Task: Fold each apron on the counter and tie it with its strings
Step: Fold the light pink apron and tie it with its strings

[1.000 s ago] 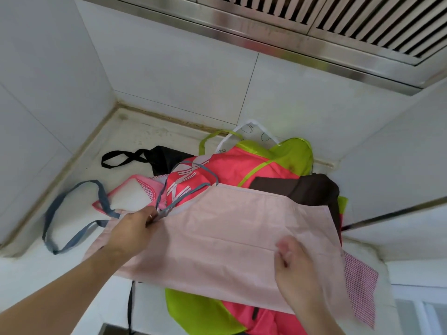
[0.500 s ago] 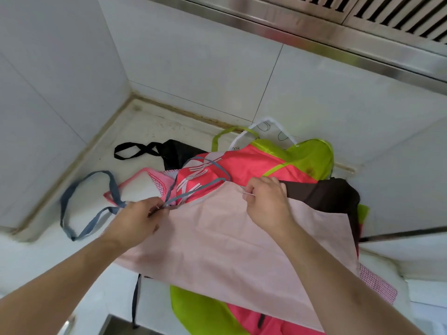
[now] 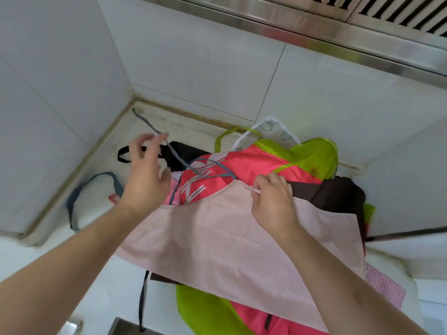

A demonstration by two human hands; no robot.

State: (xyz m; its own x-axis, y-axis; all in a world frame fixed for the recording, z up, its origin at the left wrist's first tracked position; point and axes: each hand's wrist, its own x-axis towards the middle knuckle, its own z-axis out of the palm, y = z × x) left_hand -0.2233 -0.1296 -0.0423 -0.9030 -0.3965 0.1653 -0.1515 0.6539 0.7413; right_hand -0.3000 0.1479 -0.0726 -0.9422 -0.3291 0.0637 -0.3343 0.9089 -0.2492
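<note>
Pink apron [image 3: 232, 240] lies spread flat on top of a pile of other aprons, red [image 3: 244, 165], lime green [image 3: 314, 153] and dark brown [image 3: 338, 189], heaped toward the right end of the counter [image 3: 145, 122], with its near edge hanging over the counter's front edge. Right hand [image 3: 273, 201] pinches the pink apron's upper hem between thumb and curled fingers. Left hand [image 3: 145, 175] is raised above the counter with fingers spread and blurred; the grey-blue string [image 3: 174, 153] runs past its fingertips toward the back corner, but whether a finger actually catches it I cannot tell.

To do this step well, I judge both strings should be drawn clear of the cloth before any fold, so they stay free for tying, and the hem held taut so the fold lands straight. A second loop of the string lies near the left wall. Open room lies on the bare counter toward the back-left corner; walls close it behind and at left, and the pile crowds the right.
</note>
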